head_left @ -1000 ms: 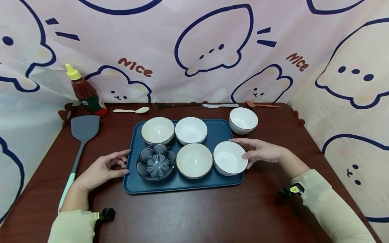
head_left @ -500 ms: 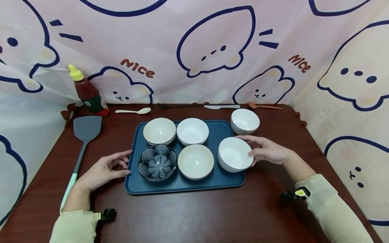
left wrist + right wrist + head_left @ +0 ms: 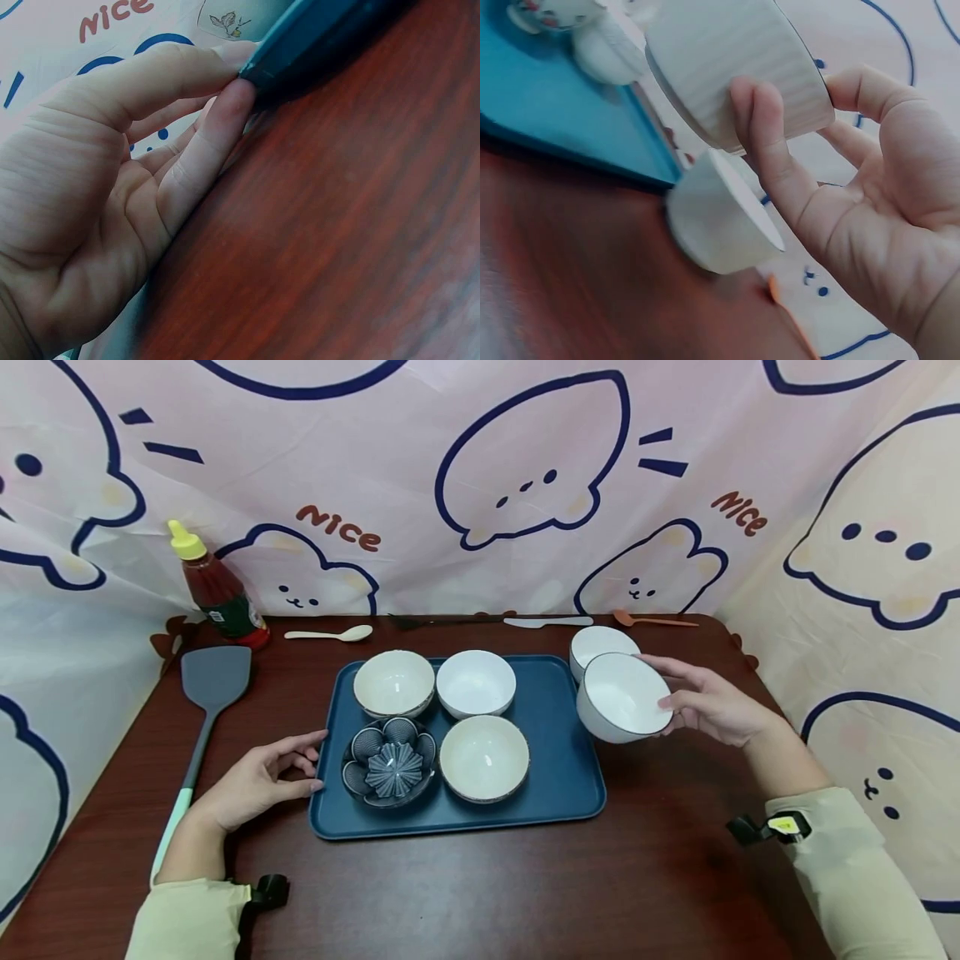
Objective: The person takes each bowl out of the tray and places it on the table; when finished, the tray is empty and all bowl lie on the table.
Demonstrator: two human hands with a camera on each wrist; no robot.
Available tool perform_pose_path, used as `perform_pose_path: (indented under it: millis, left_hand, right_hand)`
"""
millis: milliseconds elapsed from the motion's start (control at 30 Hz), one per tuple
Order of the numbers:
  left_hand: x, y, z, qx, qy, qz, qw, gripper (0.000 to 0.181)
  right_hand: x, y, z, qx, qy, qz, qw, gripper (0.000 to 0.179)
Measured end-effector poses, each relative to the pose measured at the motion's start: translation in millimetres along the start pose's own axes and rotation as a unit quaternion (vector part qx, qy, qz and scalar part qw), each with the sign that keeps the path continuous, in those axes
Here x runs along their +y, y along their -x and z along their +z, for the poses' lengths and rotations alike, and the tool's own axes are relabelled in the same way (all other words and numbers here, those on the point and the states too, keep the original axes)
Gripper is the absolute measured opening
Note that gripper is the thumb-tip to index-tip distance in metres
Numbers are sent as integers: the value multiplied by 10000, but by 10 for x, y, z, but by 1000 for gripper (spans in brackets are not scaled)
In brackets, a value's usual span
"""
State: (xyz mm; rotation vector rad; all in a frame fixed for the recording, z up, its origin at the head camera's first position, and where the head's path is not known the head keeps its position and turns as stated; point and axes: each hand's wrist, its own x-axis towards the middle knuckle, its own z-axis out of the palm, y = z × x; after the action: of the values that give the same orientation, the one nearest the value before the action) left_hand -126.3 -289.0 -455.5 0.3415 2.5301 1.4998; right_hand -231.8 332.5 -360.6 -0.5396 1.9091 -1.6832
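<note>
With my right hand [image 3: 712, 706], I grip a white bowl [image 3: 626, 697] by its side and hold it tilted above the table, just off the right edge of the blue tray [image 3: 555, 793]. Another white bowl [image 3: 592, 643] stands behind it, partly hidden. Fingers of the right hand [image 3: 877, 172] curve round the held bowl [image 3: 735, 67] in the right wrist view. My left hand [image 3: 255, 781] holds the tray's left edge with thumb and fingertips. On the tray stand a dark petal-patterned bowl [image 3: 392, 764], two cream bowls [image 3: 483, 760] and a white bowl [image 3: 476, 685].
A grey spatula [image 3: 216, 677] with a mint handle lies left of the tray, near a red sauce bottle [image 3: 221, 593]. Along the back edge are a cream spoon [image 3: 330, 634], a dark utensil [image 3: 442, 620], a pale knife [image 3: 547, 622] and an orange spoon [image 3: 652, 620].
My right hand has lifted the white bowl off the tray and carried it right and back, towards the other white bowl. The left hand has stayed at the tray's edge.
</note>
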Motion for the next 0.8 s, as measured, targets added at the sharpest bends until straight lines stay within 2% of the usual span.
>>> perform_pose_path:
  millis: [200, 333, 433, 633, 800]
  left_hand:
    - [-8, 6, -3, -15, 49, 26, 10000, 67]
    - [-14, 7, -2, -24, 68, 44, 10000, 67]
    - [-15, 7, -1, -20, 54, 23, 10000, 67]
    - [-11, 11, 0, -4, 35, 23, 10000, 67]
    - [-4, 12, -2, -24, 50, 20, 10000, 67]
  right_hand:
    - [-90, 94, -202, 143, -622, -330, 9974, 61]
    - [-101, 143, -354, 326, -1024, -401, 9934, 60]
    - [-107, 162, -466, 624, -1184, -338, 9904, 59]
    - [-118, 144, -641, 1403, -1122, -127, 9836, 59]
    - [-73, 102, -764, 1818, -1135, 113, 9767, 63]
